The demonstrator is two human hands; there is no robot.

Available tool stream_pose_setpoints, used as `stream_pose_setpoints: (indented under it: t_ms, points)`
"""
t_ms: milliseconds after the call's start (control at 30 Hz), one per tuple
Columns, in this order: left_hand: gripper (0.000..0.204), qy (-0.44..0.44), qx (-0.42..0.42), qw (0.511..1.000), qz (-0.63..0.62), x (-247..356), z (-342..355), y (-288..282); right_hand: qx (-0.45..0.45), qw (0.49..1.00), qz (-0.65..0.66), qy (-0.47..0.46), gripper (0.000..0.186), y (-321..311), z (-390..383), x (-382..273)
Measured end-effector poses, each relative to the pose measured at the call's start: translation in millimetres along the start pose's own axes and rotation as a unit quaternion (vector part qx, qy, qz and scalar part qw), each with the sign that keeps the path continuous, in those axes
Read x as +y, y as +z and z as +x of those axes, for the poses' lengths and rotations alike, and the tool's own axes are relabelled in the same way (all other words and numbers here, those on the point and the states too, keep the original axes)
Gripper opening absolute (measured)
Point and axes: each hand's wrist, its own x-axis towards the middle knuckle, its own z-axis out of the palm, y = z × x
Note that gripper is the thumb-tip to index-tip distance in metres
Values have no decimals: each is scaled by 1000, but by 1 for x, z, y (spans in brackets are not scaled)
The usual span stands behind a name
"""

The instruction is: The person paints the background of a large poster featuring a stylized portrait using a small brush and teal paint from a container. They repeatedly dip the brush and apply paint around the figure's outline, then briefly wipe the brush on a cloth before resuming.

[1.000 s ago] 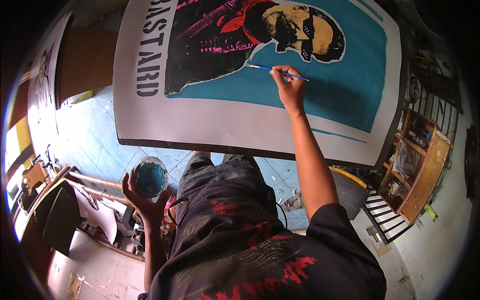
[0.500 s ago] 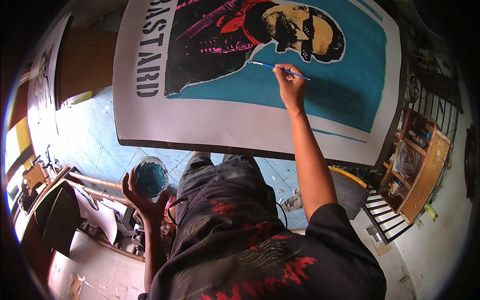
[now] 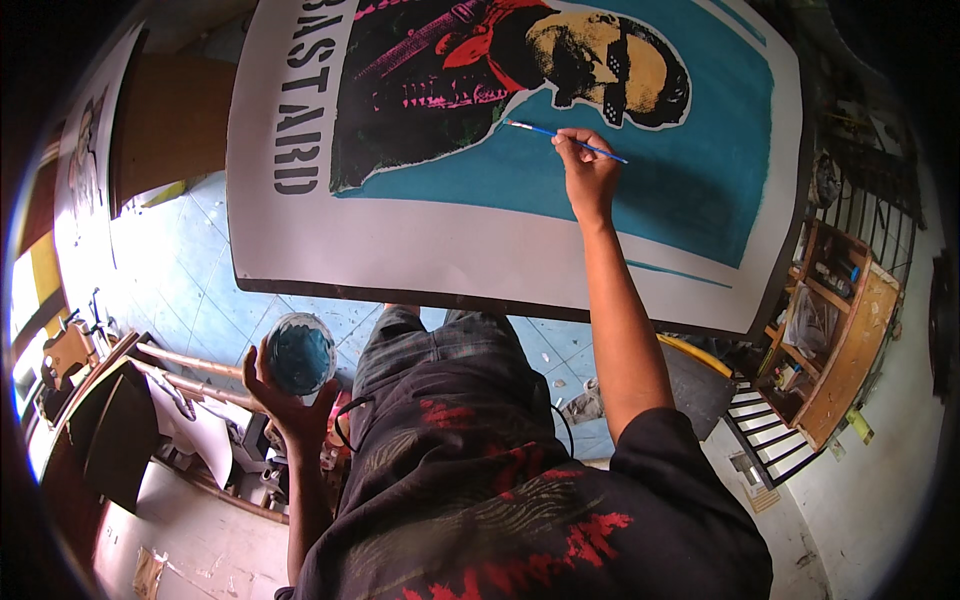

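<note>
A thin blue-handled paintbrush (image 3: 567,141) is pinched in my right hand (image 3: 590,172), its tip at the teal background beside the pale outline of the painted figure. The large painting (image 3: 430,235) lies in front of me and shows a figure on its side, in black, pink, red and tan, with a white margin and dark lettering. Down at the left, my left hand (image 3: 290,400) holds a round clear tub of teal paint (image 3: 302,355), its fingers around the side. Whether the bristles touch the surface, I cannot tell.
At the right stands a wooden shelf (image 3: 850,370) with small items and a plastic bag. Boards and papers (image 3: 120,435) lean at the lower left. Another picture (image 3: 85,165) stands at the far left, above the blue tiled floor (image 3: 190,265).
My right hand and the paintbrush have shifted slightly to the right, the tip moving a little off the pale outline. My left hand stays in place with the tub.
</note>
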Motion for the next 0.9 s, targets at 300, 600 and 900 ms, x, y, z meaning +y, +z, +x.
stream_pose_setpoints:
  t_ms: [300, 600, 900]
  points:
    - [114, -4, 2, 1000, -9, 2, 1, 2, -3, 1000, 14, 25, 10, 2, 4, -2]
    - [113, 8, 1, 1000, 8, 0, 0, 3, 6, 999, 11, 36, 11, 3, 6, -2]
    - [113, 1, 0, 1000, -6, 3, 1, 5, 55, 996, 38, 54, 11, 5, 8, -4]
